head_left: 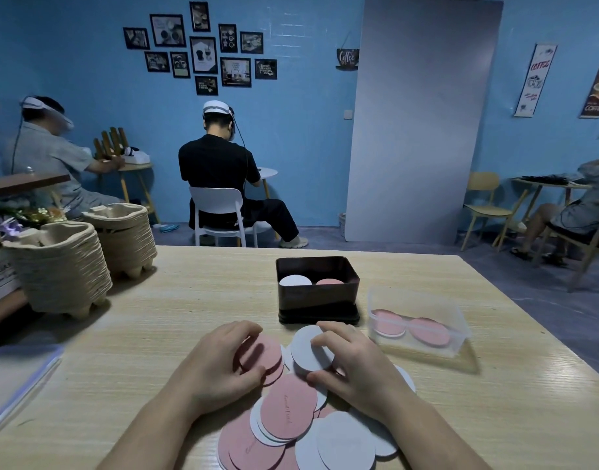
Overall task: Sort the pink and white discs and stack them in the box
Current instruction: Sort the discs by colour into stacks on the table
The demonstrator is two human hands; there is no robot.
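- Nearest the camera, well in front of the dark box (316, 300), a loose pile (288, 410) of pink and white discs lies overlapping on the pale wooden desk (176, 317)
- The left hand (220, 361) is at the far left of that pile, its fingers (247, 329) curled over the top edge and thumb under the near edge of a small pink stack (260, 354), gripping it
- The right hand (355, 364) is just beside it, closer to the box front, fingers (328, 339) and thumb curled round a white stack (308, 351), which is tilted up off the pile
- The dark box stands open and upright at mid-desk, seated on a dark base; inside it, white discs (294, 281) lie on the left and pink discs (329, 282) on the right, side by side
- Just right of the box sits a clear plastic tub (457, 334) with two pink piles (388, 322) lying flat in it
- Far left of the box, at the desk edge, lies a clear lid (16, 378)
- Left of and behind the box stand two tall stacks of paper-pulp trays (60, 276)
- Beyond the box, seated people (220, 171) with headsets work at small round tables by a blue wall
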